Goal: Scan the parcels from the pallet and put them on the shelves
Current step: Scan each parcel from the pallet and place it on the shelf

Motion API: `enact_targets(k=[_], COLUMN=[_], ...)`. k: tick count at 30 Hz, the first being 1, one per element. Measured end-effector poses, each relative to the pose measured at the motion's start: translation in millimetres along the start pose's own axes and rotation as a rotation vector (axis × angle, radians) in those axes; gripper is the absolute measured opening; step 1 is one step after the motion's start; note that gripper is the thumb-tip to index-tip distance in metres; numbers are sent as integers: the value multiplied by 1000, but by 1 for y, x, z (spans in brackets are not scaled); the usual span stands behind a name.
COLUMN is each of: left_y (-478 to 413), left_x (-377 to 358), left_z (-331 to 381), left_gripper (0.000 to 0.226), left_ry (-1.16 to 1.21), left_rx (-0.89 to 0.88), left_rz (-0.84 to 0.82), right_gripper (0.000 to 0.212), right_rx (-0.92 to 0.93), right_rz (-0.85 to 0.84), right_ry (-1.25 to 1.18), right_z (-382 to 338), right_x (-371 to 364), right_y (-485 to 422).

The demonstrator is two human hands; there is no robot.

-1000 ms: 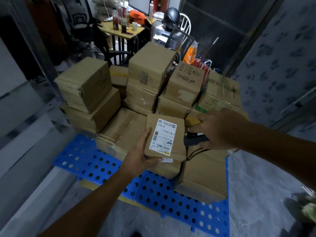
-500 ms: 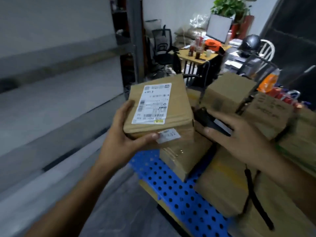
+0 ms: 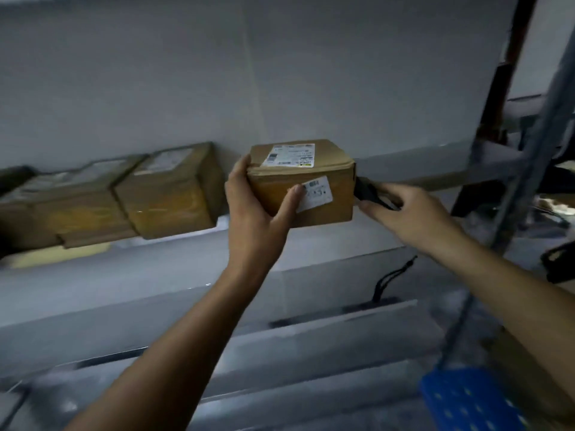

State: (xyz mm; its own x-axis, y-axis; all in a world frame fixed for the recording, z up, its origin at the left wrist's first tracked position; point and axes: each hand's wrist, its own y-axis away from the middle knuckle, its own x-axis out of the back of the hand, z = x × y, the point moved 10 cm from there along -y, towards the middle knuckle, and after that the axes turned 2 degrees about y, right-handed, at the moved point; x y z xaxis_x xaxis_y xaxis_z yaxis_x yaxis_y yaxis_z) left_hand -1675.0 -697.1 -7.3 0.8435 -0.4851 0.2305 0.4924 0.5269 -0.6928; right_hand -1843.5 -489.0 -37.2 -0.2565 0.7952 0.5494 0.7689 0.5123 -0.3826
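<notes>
My left hand (image 3: 255,209) grips a small brown cardboard parcel (image 3: 329,188) by its left side, thumb across the front beside a white label. A second white shipping label lies on the parcel's top. The parcel is held at the level of a grey shelf (image 3: 435,172), against its front edge. My right hand (image 3: 407,209) holds a black handheld scanner (image 3: 368,192) just right of the parcel, its black wrist cord (image 3: 389,281) hanging below my forearm. A corner of the blue perforated pallet (image 3: 469,399) shows at the bottom right.
Several brown parcels (image 3: 168,194) stand in a row on the same shelf to the left, the nearest a hand's width from the held one. Lower grey shelves (image 3: 311,331) run beneath. A grey metal upright (image 3: 529,169) stands at the right.
I have turned from the pallet to the shelving. The parcel in my left hand has risen to shelf level, and my right hand with the scanner has followed beside it.
</notes>
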Motion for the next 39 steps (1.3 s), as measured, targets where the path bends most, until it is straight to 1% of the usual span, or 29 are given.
enact_targets(k=[2,4,6,7,9,12,14,17,19,21,22,23,25,27,28,30,32,33,34,36,37,38,39], left_y=[-8,-12,-10,-10,-19,-40,-50,-52,-43,-17,1,22,69,120,145,193,228,241,250,260,262,263,263], left_x=[13,15,-7,-18,-29,-31,-32,-38,-49,-78,-97,-122,-184,-245,-273,-328,-377,-399,-421,-457,-471,-481,-487], left_z=[-18,-27,-38,-48,-70,-95,-105,-105,-90,-68,-57,-47,-21,12,29,55,70,77,83,94,98,100,100], left_gripper=[86,75,62,61,67,93,107,113,107,93,84,75,60,55,58,73,92,100,105,108,103,96,89], left_ry=[-173,-432,-681,-739,-732,-699,-666,-606,-549,-352,-217,-83,131,291,340,371,332,300,261,180,152,139,138], left_rx=[-33,-177,-365,-413,-395,-250,-174,-125,-202,-355,-400,-409,-377,-378,-404,-420,-379,-372,-370,-365,-362,-352,-327], left_rz=[127,207,165,118,48,-2,-30,-36,-10,-22,-71,-160,-407,-652,-767,-990,-1149,-1189,-1212,-1227,-1225,-1218,-1203], right_gripper=[43,47,47,46,42,38,40,38,37,48,53,53,50,54,57,56,39,29,31,53,63,68,68], right_rx=[10,-17,-60,-76,-94,-113,-124,-155,-191,-238,-271,-314,-422,-555,-624,-750,-853,-902,-956,-1045,-1081,-1101,-1101], right_rz=[-84,-135,-127,-122,-121,-109,-95,-42,18,95,125,148,176,219,252,320,332,330,342,353,352,360,377], right_ry=[-53,-58,-55,-57,-53,-73,-82,-43,27,114,164,216,312,364,386,446,525,562,566,522,511,487,459], right_z=[-7,-4,3,7,15,31,43,58,70,85,94,104,124,145,153,162,169,171,174,181,183,185,186], right_x=[-38,-69,-85,-89,-93,-86,-72,-37,-5,36,57,77,119,159,177,206,221,225,228,229,230,231,232], right_y=[-28,-50,-67,-73,-81,-87,-83,-61,-33,7,28,52,106,168,202,267,326,353,380,427,447,465,482])
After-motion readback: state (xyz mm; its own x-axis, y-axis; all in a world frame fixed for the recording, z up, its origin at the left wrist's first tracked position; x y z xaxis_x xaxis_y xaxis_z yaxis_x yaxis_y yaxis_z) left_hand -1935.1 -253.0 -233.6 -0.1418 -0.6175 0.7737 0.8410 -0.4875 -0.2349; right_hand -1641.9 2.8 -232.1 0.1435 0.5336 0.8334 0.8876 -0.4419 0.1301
